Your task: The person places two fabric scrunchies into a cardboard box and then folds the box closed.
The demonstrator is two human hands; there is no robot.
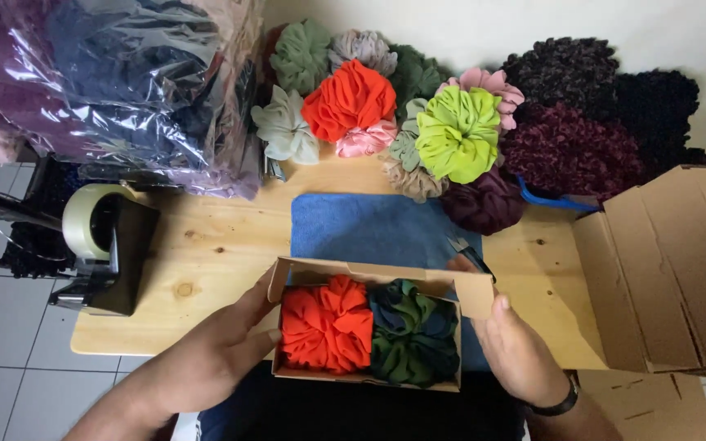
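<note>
Both my hands hold a small open cardboard box at the near edge of a wooden table. My left hand cups the box's left side. My right hand grips its right side, thumb by the right flap. Inside the box lie an orange fabric scrunchie on the left and a dark green and navy scrunchie on the right. The box sits over a blue cloth.
A pile of scrunchies lies at the table's back, among them an orange scrunchie and a lime one. A tape dispenser stands left, under plastic bags of fabric. A large open carton is on the right. Scissors lie behind the box.
</note>
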